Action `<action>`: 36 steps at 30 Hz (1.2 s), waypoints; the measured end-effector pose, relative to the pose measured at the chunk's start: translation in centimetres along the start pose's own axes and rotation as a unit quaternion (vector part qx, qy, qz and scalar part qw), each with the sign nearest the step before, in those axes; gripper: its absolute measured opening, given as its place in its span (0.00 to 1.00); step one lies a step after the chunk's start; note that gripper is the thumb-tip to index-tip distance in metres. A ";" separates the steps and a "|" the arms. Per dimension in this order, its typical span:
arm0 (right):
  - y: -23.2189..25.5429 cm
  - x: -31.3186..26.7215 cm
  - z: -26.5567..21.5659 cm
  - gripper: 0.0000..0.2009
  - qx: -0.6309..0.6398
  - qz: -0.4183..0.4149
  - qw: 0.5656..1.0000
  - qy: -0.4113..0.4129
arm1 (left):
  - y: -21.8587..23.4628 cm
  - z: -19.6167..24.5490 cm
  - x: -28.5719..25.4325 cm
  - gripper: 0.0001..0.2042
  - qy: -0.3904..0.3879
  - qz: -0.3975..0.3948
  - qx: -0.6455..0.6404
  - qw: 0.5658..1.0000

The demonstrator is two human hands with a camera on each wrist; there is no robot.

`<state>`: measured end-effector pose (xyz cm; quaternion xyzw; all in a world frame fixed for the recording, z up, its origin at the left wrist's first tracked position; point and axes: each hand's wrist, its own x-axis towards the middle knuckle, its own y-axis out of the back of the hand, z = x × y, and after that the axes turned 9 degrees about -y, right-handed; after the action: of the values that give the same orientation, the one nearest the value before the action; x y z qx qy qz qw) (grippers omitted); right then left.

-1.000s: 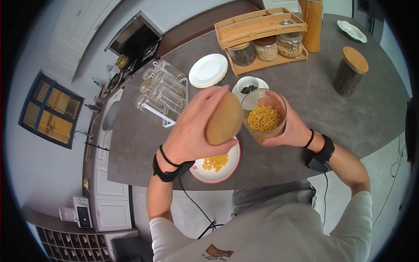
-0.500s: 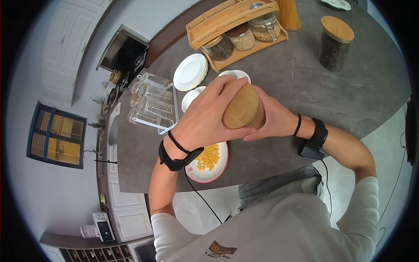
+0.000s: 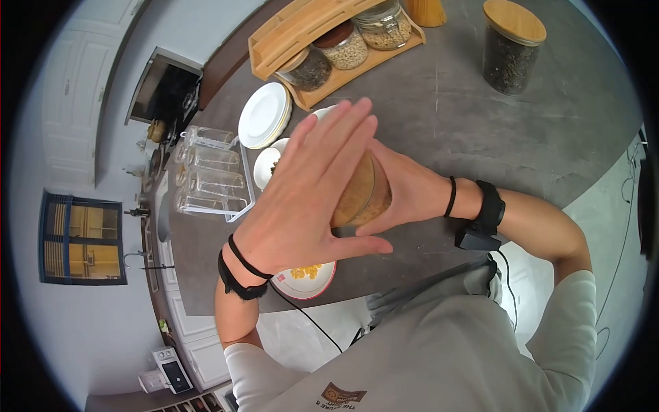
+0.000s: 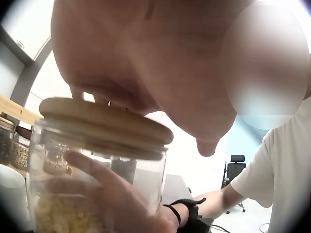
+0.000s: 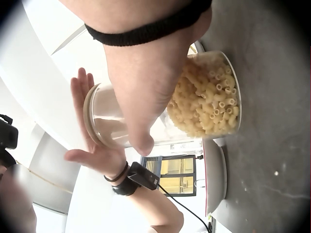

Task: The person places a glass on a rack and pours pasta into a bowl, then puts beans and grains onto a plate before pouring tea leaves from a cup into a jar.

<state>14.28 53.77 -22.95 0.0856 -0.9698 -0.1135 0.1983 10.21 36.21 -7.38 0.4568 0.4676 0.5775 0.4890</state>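
Note:
My right hand grips a clear glass jar round its side, the thumb lying along the glass. Short curved macaroni fills its lower part. On the jar's mouth sits a round wooden lid. Over that lid lies my left hand, palm down, with straight fingers and the thumb held out to the side. In the head view this hand hides much of the lid. A red-rimmed white plate with more macaroni on it stands partly behind the left wrist.
Glass mugs hang on a white rack at the left, beside stacked white plates and a small white bowl. A wooden shelf with several jars stands at the back. Further right is a dark-filled jar with a wooden lid.
My left hand brought the wooden lid from beside the jar onto its mouth. Its fingers, curled round the lid half a second ago, are now straight. The right hand still holds the jar.

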 end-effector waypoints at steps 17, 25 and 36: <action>0.0 0.3 0.1 0.53 0.010 -0.022 1.000 -0.018 | -2.0 -0.9 0.0 0.60 -0.022 0.016 -0.042 0.999; 0.0 0.2 -0.5 0.58 0.024 -0.014 0.999 -0.021 | 0.0 -1.9 -4.2 0.46 -0.027 0.095 -0.169 0.981; 0.2 0.2 -0.9 0.62 -0.032 -0.031 0.997 -0.057 | -4.3 -6.1 -17.2 0.24 0.153 0.292 -0.234 0.915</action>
<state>14.47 53.74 -21.99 0.1028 -0.9722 -0.1558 0.1415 6.59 18.94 -13.76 0.3515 0.2341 0.8501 0.3145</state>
